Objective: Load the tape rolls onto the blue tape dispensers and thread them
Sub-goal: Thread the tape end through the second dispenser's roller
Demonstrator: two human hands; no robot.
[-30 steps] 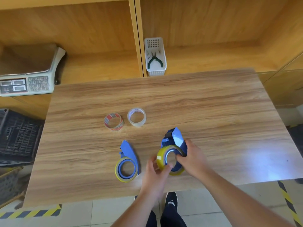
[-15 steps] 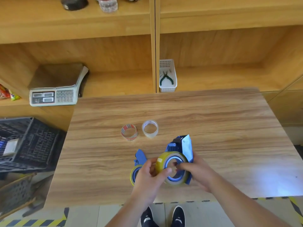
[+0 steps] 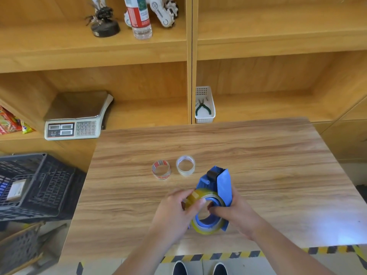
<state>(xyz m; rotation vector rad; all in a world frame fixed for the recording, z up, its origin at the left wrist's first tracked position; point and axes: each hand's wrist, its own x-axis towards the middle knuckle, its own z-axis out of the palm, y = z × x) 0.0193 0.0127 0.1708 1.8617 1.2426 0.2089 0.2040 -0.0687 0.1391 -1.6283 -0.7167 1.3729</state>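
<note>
Wood-grain tabletop (image 3: 258,155), shelving behind. Blue dispenser (image 3: 216,185) held above near edge, right hand (image 3: 236,212) fingers clamped on its body. Left hand (image 3: 174,211) fingers pinch yellow tape roll (image 3: 206,227) seated on hub. Roll judged light, rigid; grip outer rim, avoid adhesive.

Small shop or stockroom: wooden shelving (image 3: 190,56), weighing scale (image 3: 77,120), snack packets (image 3: 12,122), plastic crate (image 3: 35,185), hazard-striped floor tape (image 3: 228,255).

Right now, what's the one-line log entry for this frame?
stage: threading | left hand: pinching yellow tape roll | right hand: holding blue dispenser | table: two spare rolls untouched
</note>
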